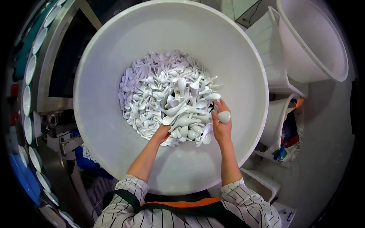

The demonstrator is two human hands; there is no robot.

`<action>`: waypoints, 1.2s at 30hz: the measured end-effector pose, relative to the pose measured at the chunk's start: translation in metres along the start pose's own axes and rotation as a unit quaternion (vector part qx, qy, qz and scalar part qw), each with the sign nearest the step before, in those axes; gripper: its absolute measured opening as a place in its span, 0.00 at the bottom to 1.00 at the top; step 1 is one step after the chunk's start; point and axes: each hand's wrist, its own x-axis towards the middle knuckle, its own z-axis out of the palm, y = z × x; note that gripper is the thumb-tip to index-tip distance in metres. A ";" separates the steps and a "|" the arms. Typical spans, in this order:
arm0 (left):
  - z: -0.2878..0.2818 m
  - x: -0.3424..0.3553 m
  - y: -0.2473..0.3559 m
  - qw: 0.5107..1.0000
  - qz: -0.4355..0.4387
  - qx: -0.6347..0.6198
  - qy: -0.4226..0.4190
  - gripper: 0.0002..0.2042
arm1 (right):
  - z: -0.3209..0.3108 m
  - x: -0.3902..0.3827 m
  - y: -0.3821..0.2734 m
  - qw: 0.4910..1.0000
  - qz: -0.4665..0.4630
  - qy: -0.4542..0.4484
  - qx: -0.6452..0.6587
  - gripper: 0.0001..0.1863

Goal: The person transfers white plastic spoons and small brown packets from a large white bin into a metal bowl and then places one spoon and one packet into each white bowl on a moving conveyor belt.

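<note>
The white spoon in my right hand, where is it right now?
In the head view, the white spoon sits in your right hand, right of centre, at the right edge of the pile of spoons inside the big white tub.

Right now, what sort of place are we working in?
Probably a dishwashing or tableware-sorting area in a commercial kitchen or factory. Both hands, left hand and right hand, dig in a big white tub of white spoons; a conveyor on the left carries white dishes; more tubs stand stacked nearby.
</note>
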 end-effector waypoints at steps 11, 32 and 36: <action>0.077 -0.246 0.098 0.962 0.242 -0.013 0.123 0.19 | -0.123 0.043 -0.071 0.969 0.067 -0.076 0.225 0.20; 0.052 -0.729 -0.144 0.833 0.325 -0.148 0.423 0.19 | 0.131 -0.327 -0.620 0.490 -0.618 -0.554 0.265 0.08; 0.030 -0.735 -0.194 0.792 0.327 -0.233 0.460 0.20 | 0.196 -0.477 -0.654 0.347 -0.805 -0.463 0.132 0.08</action>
